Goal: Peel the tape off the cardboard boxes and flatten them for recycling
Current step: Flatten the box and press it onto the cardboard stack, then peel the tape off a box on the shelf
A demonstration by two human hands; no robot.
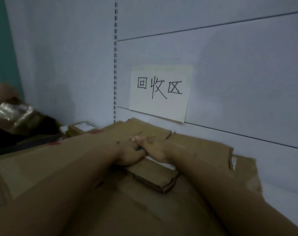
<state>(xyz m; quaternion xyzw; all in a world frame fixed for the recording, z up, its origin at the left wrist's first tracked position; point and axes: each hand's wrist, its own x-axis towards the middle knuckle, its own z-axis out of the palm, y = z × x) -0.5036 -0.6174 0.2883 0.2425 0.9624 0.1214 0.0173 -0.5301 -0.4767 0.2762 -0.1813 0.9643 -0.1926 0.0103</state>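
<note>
A small flattened cardboard box [151, 176] lies on top of a pile of larger flattened cardboard [204, 149] against the wall. My left hand [129, 150] and my right hand [153, 149] rest side by side on it, palms down, fingers straight, pressing it flat. A white label edge [163, 163] shows under my right hand. A bit of something blue peeks between the two hands.
A paper sign with handwritten characters [160, 92] is stuck on the white wall panel. At the left, another person's hand [1, 92] is above crumpled tape and plastic [15, 114]. A small box with a label [81, 127] sits behind the pile.
</note>
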